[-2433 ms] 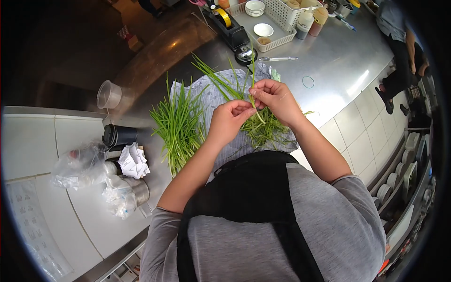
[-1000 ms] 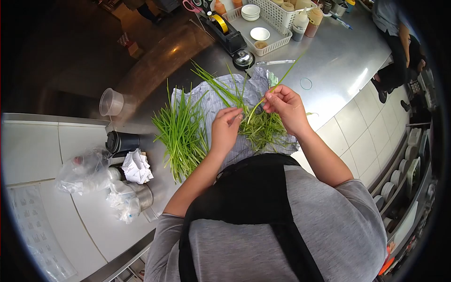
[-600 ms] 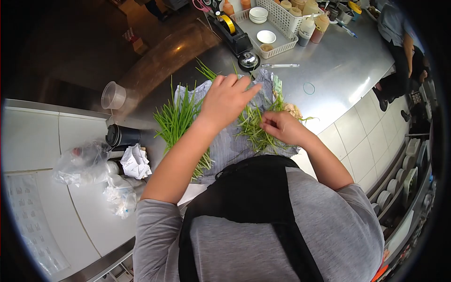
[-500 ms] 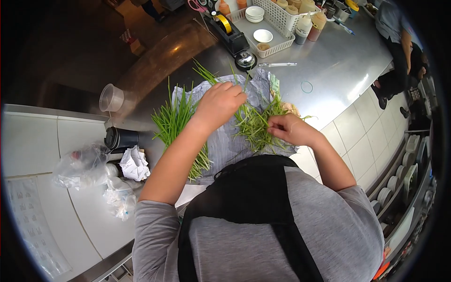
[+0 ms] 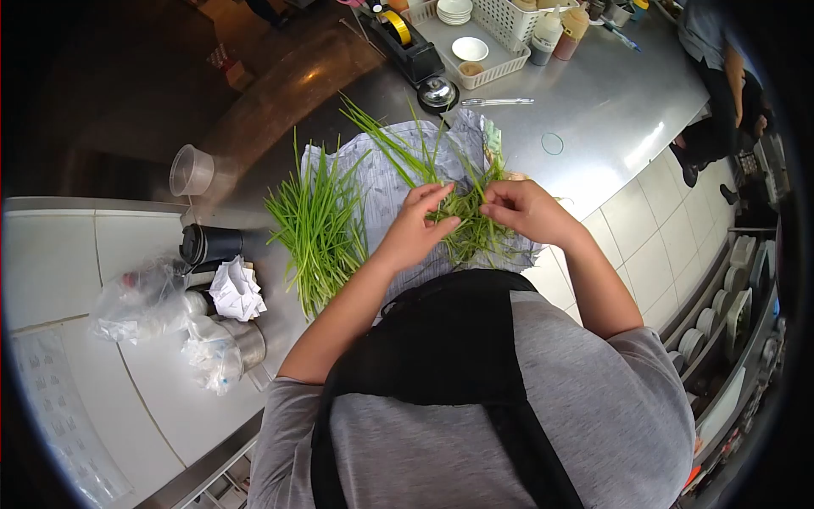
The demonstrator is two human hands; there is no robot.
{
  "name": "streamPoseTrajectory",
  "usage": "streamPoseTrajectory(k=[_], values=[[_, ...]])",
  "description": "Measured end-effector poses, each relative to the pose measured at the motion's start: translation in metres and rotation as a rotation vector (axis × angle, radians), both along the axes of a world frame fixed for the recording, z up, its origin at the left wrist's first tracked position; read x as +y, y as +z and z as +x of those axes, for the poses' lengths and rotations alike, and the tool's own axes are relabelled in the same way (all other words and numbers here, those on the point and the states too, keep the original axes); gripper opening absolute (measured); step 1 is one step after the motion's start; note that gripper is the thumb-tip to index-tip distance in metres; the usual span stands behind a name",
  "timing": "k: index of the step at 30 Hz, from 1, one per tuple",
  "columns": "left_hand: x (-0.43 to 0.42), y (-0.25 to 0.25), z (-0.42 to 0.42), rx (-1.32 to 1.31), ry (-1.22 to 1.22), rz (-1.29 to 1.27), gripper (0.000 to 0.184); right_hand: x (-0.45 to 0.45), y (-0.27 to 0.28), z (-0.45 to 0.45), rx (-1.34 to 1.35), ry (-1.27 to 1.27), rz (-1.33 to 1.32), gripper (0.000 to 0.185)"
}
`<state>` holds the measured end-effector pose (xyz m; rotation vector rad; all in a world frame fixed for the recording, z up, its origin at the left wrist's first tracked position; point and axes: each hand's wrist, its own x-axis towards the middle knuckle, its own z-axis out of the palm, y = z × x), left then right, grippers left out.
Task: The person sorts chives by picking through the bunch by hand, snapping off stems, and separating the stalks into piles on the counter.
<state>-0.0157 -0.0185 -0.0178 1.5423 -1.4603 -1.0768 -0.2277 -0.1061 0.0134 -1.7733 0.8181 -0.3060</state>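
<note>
My left hand [image 5: 417, 227] is over the middle of a grey crumpled sheet [image 5: 339, 157], thumb and fingers apart, beside long green chives [image 5: 386, 140] whose lower ends run toward its fingertips. Opposite it, my right hand [image 5: 527, 212] pinches thin green chive strands between thumb and fingers. Beneath both hands is a tangled heap of paler, ragged greens [image 5: 475, 242], partly hidden by them. On the sheet's left side a thick bunch of straight chives [image 5: 320, 229] lies with its pale ends toward me.
Beyond the sheet are a call bell [image 5: 437, 93], a tape dispenser [image 5: 407, 51], a pen [image 5: 498, 102] and a white basket [image 5: 496, 72] with bowls. A rubber band [image 5: 552, 143] lies on the steel counter. At left are a clear cup [image 5: 192, 171] and black-lidded cup [image 5: 210, 245]. A person [image 5: 716, 76] sits at right.
My left hand has come down and toward me, from over the long chives to beside my right hand. My right hand has risen slightly, still pinching. The view has shifted a little.
</note>
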Motion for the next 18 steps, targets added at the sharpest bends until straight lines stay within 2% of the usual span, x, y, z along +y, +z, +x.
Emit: streamPoseTrajectory(k=[1, 3, 4, 6, 7, 8, 9, 11, 13, 17, 18], values=[[0.003, 0.006, -0.001, -0.003, 0.007, -0.002, 0.027, 0.002, -0.003, 0.009, -0.003, 0.007, -0.002, 0.016], [0.006, 0.014, -0.001, 0.063, 0.023, -0.094, 0.026, 0.007, -0.004, 0.032, -0.045, 0.132, -0.275, 0.023], [0.009, 0.015, 0.003, 0.062, 0.023, -0.094, 0.026, 0.011, 0.000, 0.045, -0.047, 0.132, -0.275, 0.023], [0.016, 0.018, 0.022, 0.098, 0.164, -0.196, 0.021, 0.017, 0.011, 0.067, -0.026, 0.290, -0.158, 0.028], [0.023, 0.022, 0.035, 0.145, 0.247, -0.093, 0.020, 0.015, 0.005, 0.075, -0.027, 0.293, -0.159, 0.028], [0.031, 0.027, 0.051, 0.191, 0.331, 0.010, 0.019, 0.008, -0.009, 0.085, -0.030, 0.117, -0.249, 0.031], [0.036, 0.027, 0.066, 0.161, 0.377, 0.000, 0.020, -0.001, -0.024, 0.093, -0.035, -0.061, -0.337, 0.034], [0.048, 0.036, 0.096, 0.126, 0.439, 0.023, 0.025, -0.022, -0.054, 0.101, 0.062, -0.094, -0.440, 0.031], [0.055, 0.049, 0.119, -0.360, 0.554, 0.140, 0.036, -0.031, -0.081, 0.106, 0.364, -0.093, -0.575, 0.026], [0.058, 0.034, 0.148, -0.557, 0.585, 0.219, 0.047, -0.033, -0.097, 0.108, 0.423, -0.069, -0.522, 0.024], [0.058, 0.026, 0.150, -0.793, 0.593, -0.019, 0.048, -0.032, -0.090, 0.104, 0.318, -0.120, -0.527, 0.024]])
